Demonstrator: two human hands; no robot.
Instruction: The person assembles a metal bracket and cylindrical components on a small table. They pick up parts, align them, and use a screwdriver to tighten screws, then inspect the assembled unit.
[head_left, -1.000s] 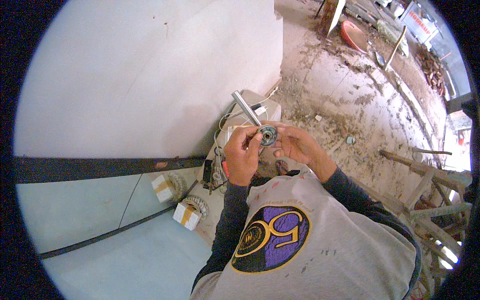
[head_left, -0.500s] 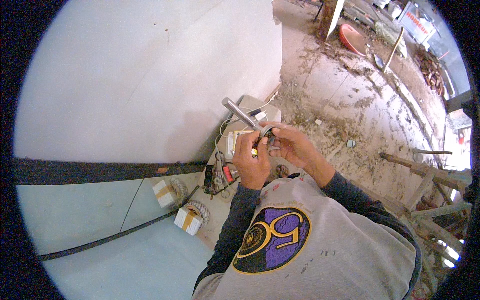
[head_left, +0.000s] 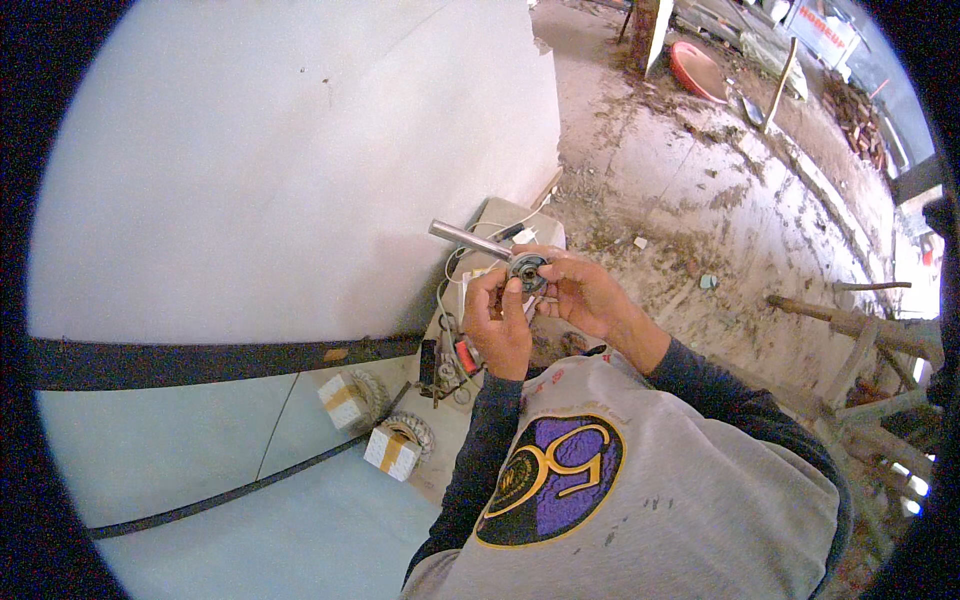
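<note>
Pinching hands: left hand (head_left: 497, 322) and right hand (head_left: 590, 297) come together at a round metal disc (head_left: 528, 272), both closed on its rim; the left thumb is at its lower left, the right fingers at its right side. Neither is nearer, as both touch it.
Disc: between the fingertips, ahead of the chest, its face with a dark central hole turned up to the wearer.
Steel tube (head_left: 468, 239): starts at the disc, its long axis running left and slightly away from the chest; how the two join is hidden, so I cannot tell.
White plug (head_left: 525, 236): just beyond the disc, among loose cords.
Red piece (head_left: 466, 356): left of the disc and closer to the wearer, beside tangled small gear.
Shirt emblem (head_left: 550, 480): on the wearer's side of the disc, a purple and black oval with big gold figures; its finer lettering is too small to read.
White block (head_left: 392, 452): well left of the disc, toward the wearer, with a tan strip and no readable label.
Red basin (head_left: 682, 70): far beyond the disc, to its right, on the dirty floor.
Pale sign panel (head_left: 825, 40): farthest beyond the disc, to the right, bearing bold red lettering.
</note>
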